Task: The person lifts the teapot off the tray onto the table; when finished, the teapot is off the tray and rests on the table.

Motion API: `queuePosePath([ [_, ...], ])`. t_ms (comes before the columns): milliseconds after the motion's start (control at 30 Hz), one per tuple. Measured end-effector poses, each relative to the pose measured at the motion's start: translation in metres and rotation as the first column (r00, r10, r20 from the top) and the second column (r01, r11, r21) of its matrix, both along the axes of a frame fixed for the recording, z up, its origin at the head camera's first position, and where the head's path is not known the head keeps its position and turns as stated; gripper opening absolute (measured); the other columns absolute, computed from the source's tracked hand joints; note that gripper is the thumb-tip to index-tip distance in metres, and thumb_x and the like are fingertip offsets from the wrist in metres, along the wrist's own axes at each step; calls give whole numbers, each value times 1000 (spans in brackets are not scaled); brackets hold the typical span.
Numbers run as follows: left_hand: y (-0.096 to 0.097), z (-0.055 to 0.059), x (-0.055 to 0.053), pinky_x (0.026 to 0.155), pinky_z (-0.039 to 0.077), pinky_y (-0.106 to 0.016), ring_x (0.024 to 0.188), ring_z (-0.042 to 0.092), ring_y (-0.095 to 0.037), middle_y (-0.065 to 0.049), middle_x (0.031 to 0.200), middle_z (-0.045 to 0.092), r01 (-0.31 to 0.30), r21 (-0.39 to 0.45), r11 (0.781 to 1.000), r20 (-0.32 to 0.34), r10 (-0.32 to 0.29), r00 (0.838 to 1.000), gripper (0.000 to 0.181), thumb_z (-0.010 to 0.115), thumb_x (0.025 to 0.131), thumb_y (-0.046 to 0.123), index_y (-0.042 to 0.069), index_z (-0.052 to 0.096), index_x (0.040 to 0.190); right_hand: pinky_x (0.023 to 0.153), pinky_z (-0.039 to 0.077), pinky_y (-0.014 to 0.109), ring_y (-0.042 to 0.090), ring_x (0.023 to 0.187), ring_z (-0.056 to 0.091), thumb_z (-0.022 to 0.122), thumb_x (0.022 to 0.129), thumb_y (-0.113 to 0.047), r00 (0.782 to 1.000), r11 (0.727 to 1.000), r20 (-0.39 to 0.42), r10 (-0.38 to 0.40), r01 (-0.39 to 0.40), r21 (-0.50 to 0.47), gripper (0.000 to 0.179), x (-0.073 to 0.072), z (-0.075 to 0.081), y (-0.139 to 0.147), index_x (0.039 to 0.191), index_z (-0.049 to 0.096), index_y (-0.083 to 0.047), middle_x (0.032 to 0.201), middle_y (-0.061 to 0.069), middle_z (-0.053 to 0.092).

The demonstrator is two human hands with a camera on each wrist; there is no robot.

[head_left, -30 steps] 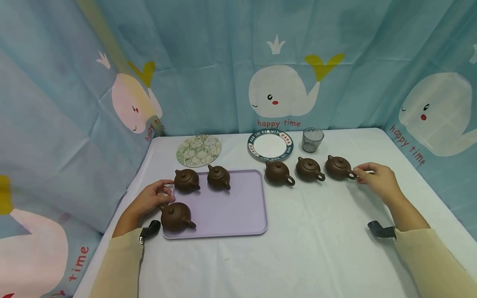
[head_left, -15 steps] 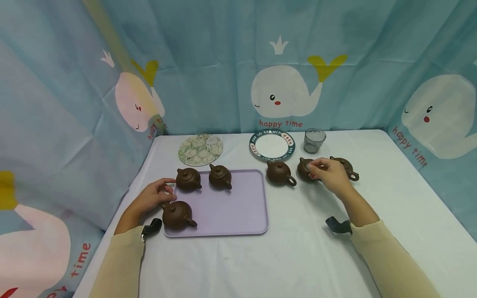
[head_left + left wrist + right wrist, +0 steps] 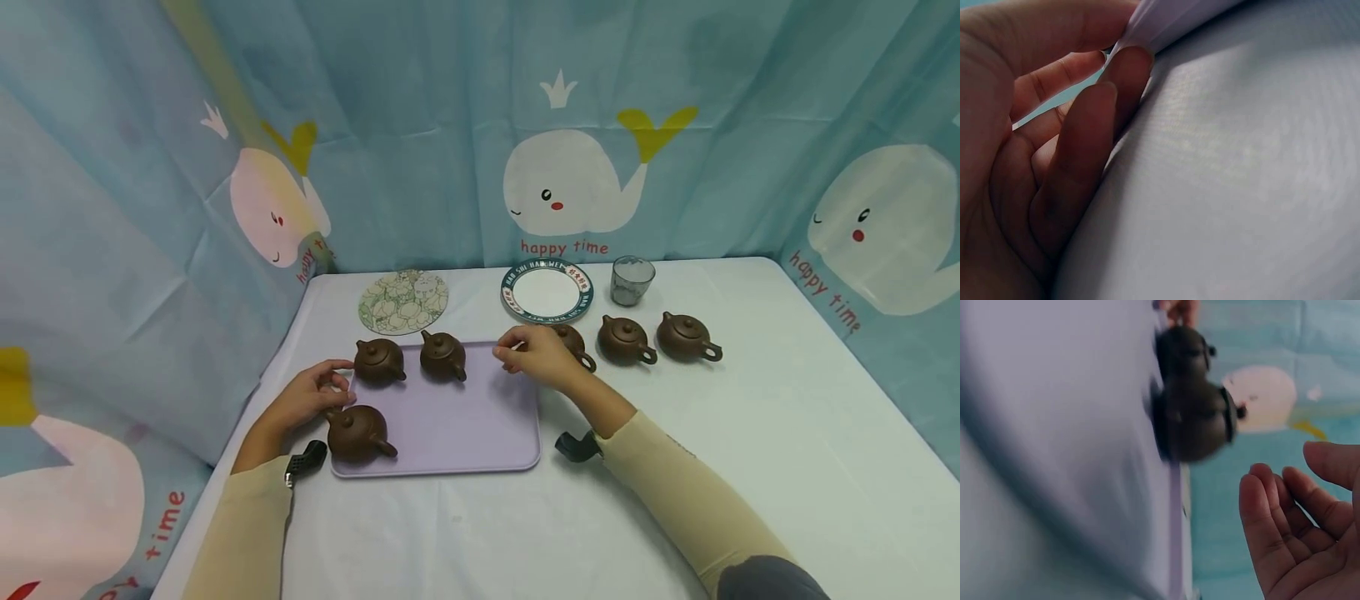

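My left hand (image 3: 303, 400) holds the left edge of a lilac tray (image 3: 457, 437); the left wrist view shows the tray's rim (image 3: 1175, 22) between thumb and fingertips. Three brown teapots stand on the tray: one front left (image 3: 357, 435), one back left (image 3: 378, 363), one back middle (image 3: 442, 358). Over the tray's back right corner, my right hand (image 3: 542, 357) hovers with relaxed fingers and nothing in them. It partly hides a teapot (image 3: 573, 340) just right of the tray. In the right wrist view, two blurred teapots lie beyond the right hand (image 3: 1310, 531).
Two more teapots, one (image 3: 624, 340) and another (image 3: 684, 337), stand in a row to the right. Behind are a patterned round mat (image 3: 402, 302), a plate with a dark green rim (image 3: 547, 292) and a glass (image 3: 632, 282). A whale-print curtain (image 3: 420, 167) encloses the white table.
My right hand has swept left from the far-right teapot's handle, past the row, to above the tray's right side. The teapots and my left hand have kept their places.
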State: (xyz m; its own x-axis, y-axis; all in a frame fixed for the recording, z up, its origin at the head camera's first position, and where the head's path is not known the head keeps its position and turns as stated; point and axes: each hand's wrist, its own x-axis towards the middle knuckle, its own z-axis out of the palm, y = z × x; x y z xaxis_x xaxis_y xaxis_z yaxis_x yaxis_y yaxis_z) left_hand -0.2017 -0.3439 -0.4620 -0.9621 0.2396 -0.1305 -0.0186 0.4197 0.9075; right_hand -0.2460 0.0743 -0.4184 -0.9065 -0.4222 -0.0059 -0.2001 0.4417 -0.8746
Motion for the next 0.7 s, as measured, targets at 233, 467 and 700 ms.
queuePosePath([
  [233,8,13,8,56,52,-32,68,58,-17,-20,93,55,16,11,1000,-7,-16,1000,57,69,84,-4,-12,42,133,67,55,32,15,72,68,69,91,-29,993,994,59,100,-103,44,19,-4,-11,-39,91,70,-10,83,3,69],
  [467,6,9,6,55,52,-32,67,58,-17,-22,93,55,12,8,1000,-1,-12,1000,57,69,84,-5,-11,42,134,62,51,30,15,69,67,71,90,-32,985,986,127,117,-131,105,21,-6,-20,-59,89,69,-11,76,2,69],
  [700,5,8,5,56,51,-31,68,57,-17,-22,94,56,15,-23,1000,-18,-15,1000,57,70,84,-4,-12,42,134,59,51,29,16,63,64,69,92,-20,982,994,160,106,-106,-9,16,-5,-30,-67,90,67,-3,75,6,67],
])
